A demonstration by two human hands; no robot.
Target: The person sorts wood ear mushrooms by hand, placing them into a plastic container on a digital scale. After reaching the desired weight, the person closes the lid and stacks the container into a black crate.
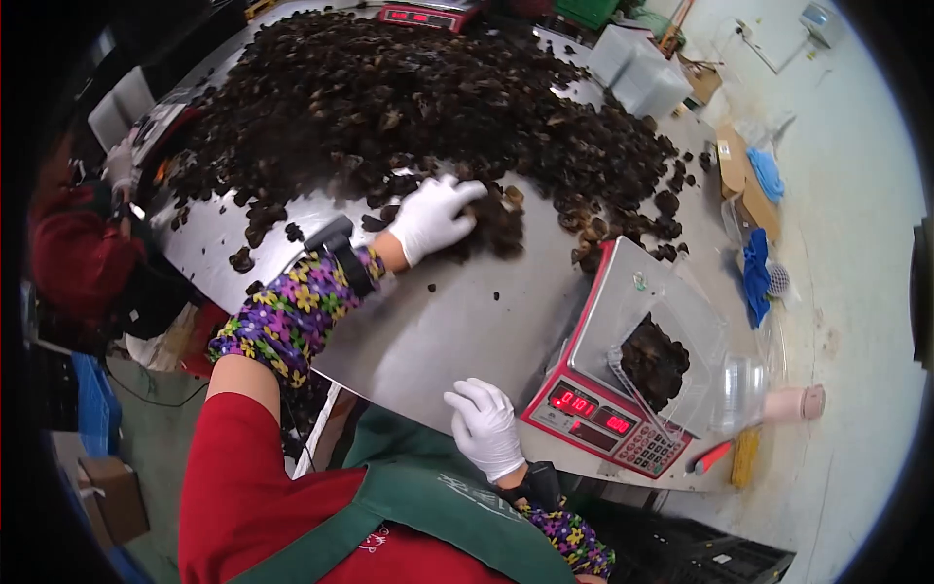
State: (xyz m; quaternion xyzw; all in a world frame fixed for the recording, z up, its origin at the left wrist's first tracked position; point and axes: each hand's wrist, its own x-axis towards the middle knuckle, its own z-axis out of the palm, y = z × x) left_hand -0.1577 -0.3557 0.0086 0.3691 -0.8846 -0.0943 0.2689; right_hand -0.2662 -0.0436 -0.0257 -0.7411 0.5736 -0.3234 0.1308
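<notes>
My left hand [438,219], in a white glove, reaches over the metal table at the near edge of a big heap of dark brown dried mushrooms [389,97]. Its fingers are stretched out, touching a small blurred clump of mushrooms [499,226]. Close to my body, my right hand [484,425], also gloved, hovers by the table's front edge with loosely bent fingers and nothing visible in them. To its right, a red digital scale [584,414] shows lit red digits. On the scale, a tilted clear plastic container [702,326] holds a dark portion of mushrooms [655,362].
Another person's gloved hand [120,165] is at the left, beside a second scale [161,131]. A third scale [423,17] stands at the back. Clear tubs [647,83], a blue cloth [756,277], a pink-lidded jar [793,403] and a red-handled tool [713,457] are along the right.
</notes>
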